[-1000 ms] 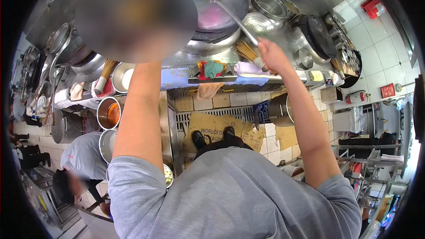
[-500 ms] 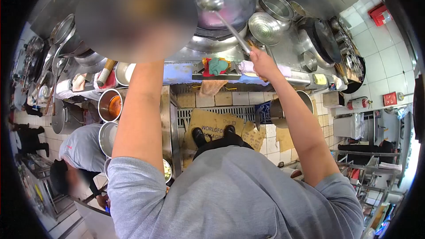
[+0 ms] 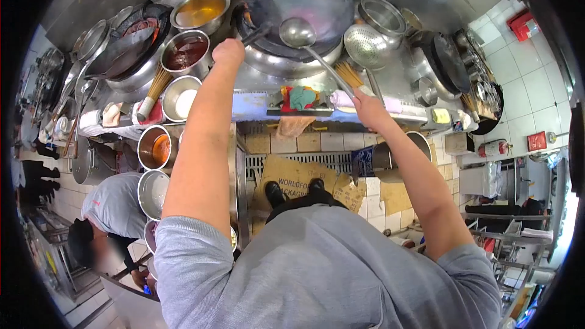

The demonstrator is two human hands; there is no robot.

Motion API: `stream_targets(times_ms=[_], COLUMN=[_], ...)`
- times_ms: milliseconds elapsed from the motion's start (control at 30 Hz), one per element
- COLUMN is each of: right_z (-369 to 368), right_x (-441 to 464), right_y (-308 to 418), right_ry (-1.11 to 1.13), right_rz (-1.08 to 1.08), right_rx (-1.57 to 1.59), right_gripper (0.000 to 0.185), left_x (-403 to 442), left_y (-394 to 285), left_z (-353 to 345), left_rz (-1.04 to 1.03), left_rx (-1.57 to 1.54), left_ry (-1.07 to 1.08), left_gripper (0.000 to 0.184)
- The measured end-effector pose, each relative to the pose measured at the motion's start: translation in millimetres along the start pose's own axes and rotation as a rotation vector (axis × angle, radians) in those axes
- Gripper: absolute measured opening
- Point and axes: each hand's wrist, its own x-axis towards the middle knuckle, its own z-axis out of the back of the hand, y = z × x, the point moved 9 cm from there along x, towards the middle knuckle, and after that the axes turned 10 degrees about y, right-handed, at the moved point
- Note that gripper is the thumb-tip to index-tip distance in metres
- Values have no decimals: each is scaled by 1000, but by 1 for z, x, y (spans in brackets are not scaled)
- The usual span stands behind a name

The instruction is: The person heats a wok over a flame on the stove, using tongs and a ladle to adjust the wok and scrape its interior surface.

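A dark wok (image 3: 268,1) sits on the round burner in front of me, with steam or haze over its inside. My left hand (image 3: 228,53) is closed around the short dark handle (image 3: 256,34) on the wok's left side. My right hand (image 3: 368,109) is wrapped around the long handle of a metal ladle (image 3: 298,31). The ladle's bowl hangs over the near part of the wok, and I cannot tell whether it touches the metal. Close to my right hand are a bamboo brush (image 3: 349,75) and a perforated strainer (image 3: 365,45).
To the left stand bowls of dark red sauce (image 3: 186,55) and yellow liquid (image 3: 201,11), and a second wok (image 3: 122,55). Folded cloths (image 3: 301,98) lie along the counter edge. Pots (image 3: 157,146) stand below left, where another person (image 3: 116,204) bends over. Cardboard (image 3: 292,176) covers the floor.
My right hand has come down towards me, drawing the ladle bowl nearer the wok's front rim. The blur that covered my left hand and the bowls is gone.
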Motion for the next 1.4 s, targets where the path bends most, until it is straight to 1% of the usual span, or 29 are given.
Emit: stream_targets(times_ms=[33,67,133,167,200,267,300,333,400,433,467,533,567,600,667,700,767,867,900,933,1000,1033,1133,1167,1200,1267,1300,1333,1400], right_z=[24,32,41,39,30,5,-6,4,16,28,24,32,37,17,-18,-16,-10,34,35,19,20,3,17,33,34,72,78,71,69], right_x=[-13,-14,-5,-7,-8,-7,-1,5,8,-1,4,18,20,24,25,24,11,3,14,17,7,-4,-2,-9,-9,-5,-8,-3,8], right_y=[12,12,12,14,15,12,5,-1,-6,9,12,14,23,24,34,31,36,35,25,13,11,8,-9,-8,-15,-8,-13,-21,-36], right_ry=[239,238,236,192,190,143,138,126,243,294,295,70,-58,-61,-5,-12,216,197,-62,-59,-293,189,220,282,291,37,82,85,-166], right_rz=[-255,-259,-224,-255,-252,-181,-128,-123,-183,-246,-244,-172,-89,-88,-91,-90,-146,-147,25,28,115,-160,-87,-165,-162,-36,-139,-129,36], right_rx=[299,301,444,481,479,291,387,389,486,611,616,613,462,461,213,209,551,470,350,345,50,359,412,474,476,279,353,354,169], right_gripper=[31,31,31,31,31,32,33,33,33,31,31,31,32,32,33,33,34,35,34,34,32,33,34,33,33,34,35,35,34], left_x=[12,10,4,1,-2,-9,-10,-11,-14,-16,-16,-18,-19,-20,-20,-20,-19,-30,-31,-32,-35,-37,-44,-46,-50,-59,-62,-64,-66], left_y=[4,2,-2,-3,-5,-8,-7,-6,-2,-1,0,3,4,4,3,3,0,-11,-15,-19,-27,-32,-49,-51,-55,-62,-65,-68,-77], left_z=[-8,-7,-2,1,5,8,11,14,12,13,13,9,7,7,11,14,14,18,18,14,2,-3,-1,0,-3,3,1,-1,-12], left_rz=[-1,-5,-15,-16,-22,-34,-26,-16,-9,0,8,10,12,10,19,16,23,2,1,-4,-1,3,10,9,5,21,31,40,58], left_rx=[8,9,26,25,49,79,66,51,67,86,103,85,61,60,57,54,70,103,98,92,80,43,2,12,28,22,21,17,1], left_ry=[-17,-16,4,3,-7,-19,-29,-42,-41,-39,-39,-25,-14,-17,-10,-17,2,26,20,21,20,19,30,20,18,14,30,43,50], left_gripper=[26,26,26,26,26,27,27,27,27,26,26,26,26,26,26,26,26,26,26,26,26,26,26,27,27,27,27,27,27])
